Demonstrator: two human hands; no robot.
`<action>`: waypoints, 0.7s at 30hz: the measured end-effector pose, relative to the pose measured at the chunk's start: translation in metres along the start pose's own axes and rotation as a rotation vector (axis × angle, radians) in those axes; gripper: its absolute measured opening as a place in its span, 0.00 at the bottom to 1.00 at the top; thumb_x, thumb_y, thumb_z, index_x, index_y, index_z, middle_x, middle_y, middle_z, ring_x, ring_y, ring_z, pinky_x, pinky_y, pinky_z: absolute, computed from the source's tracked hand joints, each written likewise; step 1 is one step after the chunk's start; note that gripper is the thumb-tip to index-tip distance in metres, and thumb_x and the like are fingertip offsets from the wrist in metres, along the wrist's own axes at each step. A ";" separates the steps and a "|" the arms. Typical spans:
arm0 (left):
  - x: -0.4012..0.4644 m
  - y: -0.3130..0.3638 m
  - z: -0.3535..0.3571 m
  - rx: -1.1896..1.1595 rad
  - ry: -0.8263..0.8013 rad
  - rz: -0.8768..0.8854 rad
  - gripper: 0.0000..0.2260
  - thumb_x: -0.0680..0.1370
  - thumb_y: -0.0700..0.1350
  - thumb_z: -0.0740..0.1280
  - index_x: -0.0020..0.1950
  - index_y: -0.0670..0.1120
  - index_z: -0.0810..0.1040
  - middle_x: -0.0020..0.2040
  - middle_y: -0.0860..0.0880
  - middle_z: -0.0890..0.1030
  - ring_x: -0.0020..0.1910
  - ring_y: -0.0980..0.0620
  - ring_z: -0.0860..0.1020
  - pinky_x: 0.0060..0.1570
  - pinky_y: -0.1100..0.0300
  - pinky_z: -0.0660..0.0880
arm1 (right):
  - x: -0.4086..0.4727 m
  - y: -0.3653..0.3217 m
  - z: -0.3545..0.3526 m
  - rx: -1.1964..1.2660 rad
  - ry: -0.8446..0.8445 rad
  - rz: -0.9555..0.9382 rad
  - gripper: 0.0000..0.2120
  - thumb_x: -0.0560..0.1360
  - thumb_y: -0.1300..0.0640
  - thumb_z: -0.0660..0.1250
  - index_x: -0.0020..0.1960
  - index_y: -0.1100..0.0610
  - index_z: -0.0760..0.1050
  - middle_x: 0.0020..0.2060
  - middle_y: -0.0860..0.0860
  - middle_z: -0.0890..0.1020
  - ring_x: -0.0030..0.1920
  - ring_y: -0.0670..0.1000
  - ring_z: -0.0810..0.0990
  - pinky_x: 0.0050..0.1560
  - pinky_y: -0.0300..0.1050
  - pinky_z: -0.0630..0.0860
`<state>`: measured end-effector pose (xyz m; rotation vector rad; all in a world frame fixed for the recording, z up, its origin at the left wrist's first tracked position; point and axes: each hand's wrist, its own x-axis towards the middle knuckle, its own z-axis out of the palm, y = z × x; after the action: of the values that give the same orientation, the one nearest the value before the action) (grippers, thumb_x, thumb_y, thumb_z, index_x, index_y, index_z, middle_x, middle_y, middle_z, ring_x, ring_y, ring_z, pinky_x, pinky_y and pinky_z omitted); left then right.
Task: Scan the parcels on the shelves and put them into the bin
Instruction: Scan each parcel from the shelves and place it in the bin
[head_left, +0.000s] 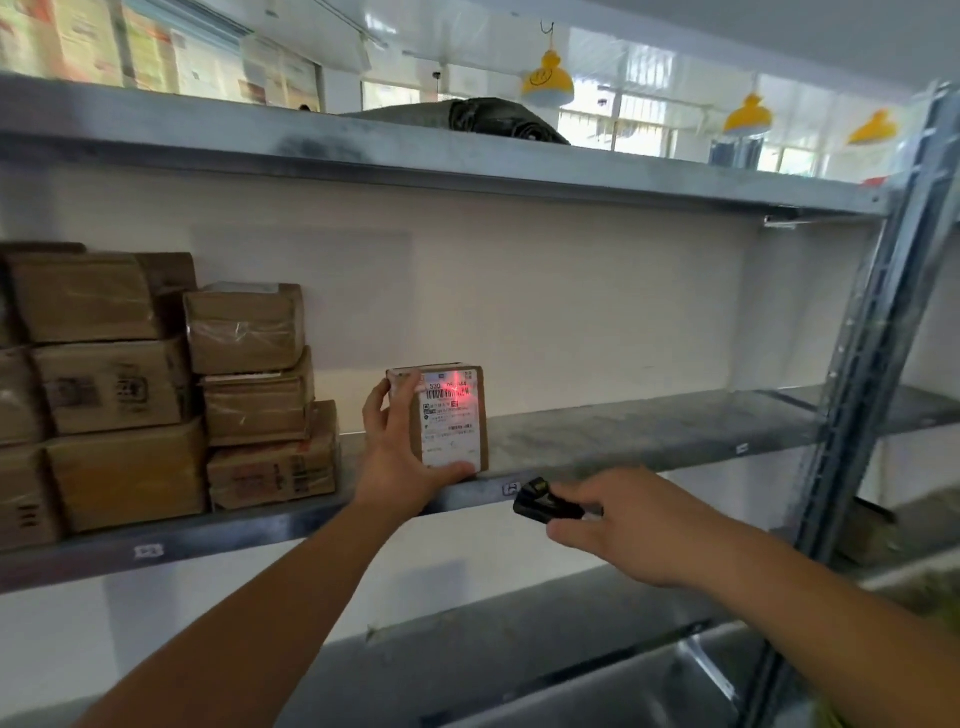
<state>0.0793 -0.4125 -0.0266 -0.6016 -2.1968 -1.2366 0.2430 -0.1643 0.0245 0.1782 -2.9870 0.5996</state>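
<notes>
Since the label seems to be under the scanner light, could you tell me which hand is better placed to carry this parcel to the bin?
Left hand: it already grips the parcel; the right hand holds the scanner.

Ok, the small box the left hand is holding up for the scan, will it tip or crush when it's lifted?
The box looks like stiff cardboard, so it probably won't crush. It stands on a narrow end near the shelf edge, so it could tip if the left hand lets go. One hand spans it, so it's likely light.

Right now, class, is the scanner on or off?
On: the scanner casts a red glow on the parcel label's barcode.
</notes>
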 end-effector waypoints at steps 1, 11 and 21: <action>0.000 0.000 0.000 0.004 -0.005 -0.010 0.61 0.60 0.55 0.88 0.81 0.66 0.50 0.81 0.59 0.49 0.76 0.53 0.62 0.73 0.52 0.69 | -0.007 0.000 0.001 -0.021 0.005 0.008 0.27 0.76 0.29 0.64 0.73 0.35 0.73 0.51 0.37 0.83 0.44 0.39 0.80 0.46 0.39 0.78; 0.003 -0.002 0.001 -0.049 -0.008 -0.002 0.63 0.58 0.54 0.89 0.77 0.74 0.48 0.81 0.59 0.48 0.79 0.45 0.62 0.77 0.46 0.66 | -0.051 -0.004 0.010 -0.134 0.034 0.111 0.28 0.76 0.29 0.62 0.73 0.36 0.72 0.45 0.38 0.79 0.41 0.41 0.79 0.38 0.37 0.73; -0.038 0.036 0.006 -0.251 -0.051 0.045 0.63 0.56 0.60 0.87 0.77 0.77 0.47 0.77 0.59 0.59 0.76 0.53 0.63 0.74 0.49 0.66 | -0.071 0.007 0.020 0.042 0.151 0.221 0.29 0.79 0.33 0.65 0.77 0.40 0.69 0.56 0.42 0.80 0.50 0.41 0.79 0.54 0.43 0.79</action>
<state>0.1287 -0.3944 -0.0306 -0.7853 -2.0721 -1.5000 0.3112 -0.1590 -0.0039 -0.1888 -2.8687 0.6652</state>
